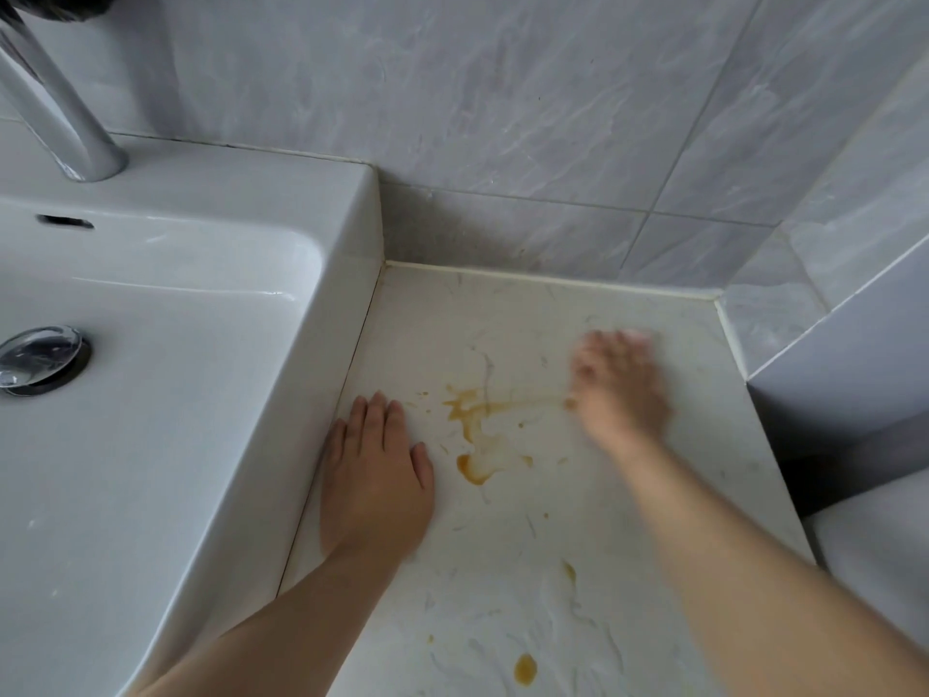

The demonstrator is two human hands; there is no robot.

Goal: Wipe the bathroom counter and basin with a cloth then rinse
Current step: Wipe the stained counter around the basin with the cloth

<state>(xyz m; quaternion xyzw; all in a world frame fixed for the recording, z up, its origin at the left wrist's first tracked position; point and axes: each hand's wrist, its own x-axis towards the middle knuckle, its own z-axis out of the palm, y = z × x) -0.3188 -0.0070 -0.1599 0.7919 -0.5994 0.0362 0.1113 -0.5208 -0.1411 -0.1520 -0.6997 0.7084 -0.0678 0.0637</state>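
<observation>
**Surface beside the basin, stained, with both hands over it**

The grey tiled wall [502, 93] fills the upper field and turns a corner at right. Below it at left sits the white basin [347, 233]. Its outer side meets the pale veined surface [502, 570], which runs to the wall corner.

The left hand [374, 470] lies flat on the surface just beside the basin's side, fingers straight and together, grasping nothing. It is probably bracing. The right hand [621, 384] is low over the surface toward the wall corner and heavily blurred. Whether it grasps anything cannot be told.

The cloth cannot be made out with certainty. A pale blur [639, 338] at the right fingertips may be part of it.

The chrome tap [60, 123] stands on the basin's back ledge. The drain stopper [40, 357] lies in the bowl, and the overflow slot [65, 221] is in the back wall.

An orange-brown stain [472, 467] lies between the two hands, with a faint streak toward the right hand. A smaller spot [525, 669] lies nearer the viewer.

Handling, as a judgement: a cloth is light, soft and limp, and heavier and clingy once wet. It is best bunched into a pad under the palm, not held by a corner, because the polished surface looks slick.
</observation>
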